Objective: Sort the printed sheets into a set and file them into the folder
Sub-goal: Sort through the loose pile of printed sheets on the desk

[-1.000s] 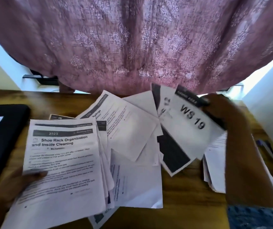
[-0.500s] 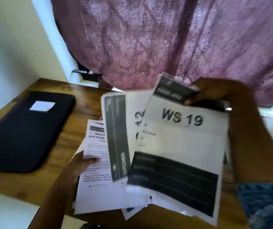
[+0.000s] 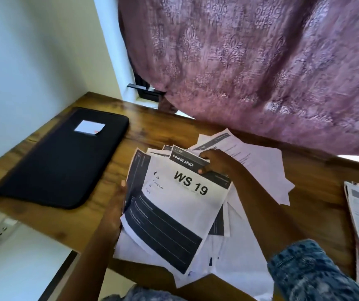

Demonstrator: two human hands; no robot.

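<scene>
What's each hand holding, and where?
Right hand pinches the WS 19 sheet at its top header; left hand holds the stack by its left edge.

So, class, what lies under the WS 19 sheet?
Under the WS 19 sheet lie more printed sheets, fanned out past its edges, one with a dark band at the left. Their text is mostly covered, as is the table beneath.

1 head-worn wide-angle view looks forward and down, tilted, close over the desk (image 3: 156,127) toward the curtain (image 3: 261,72).
</scene>
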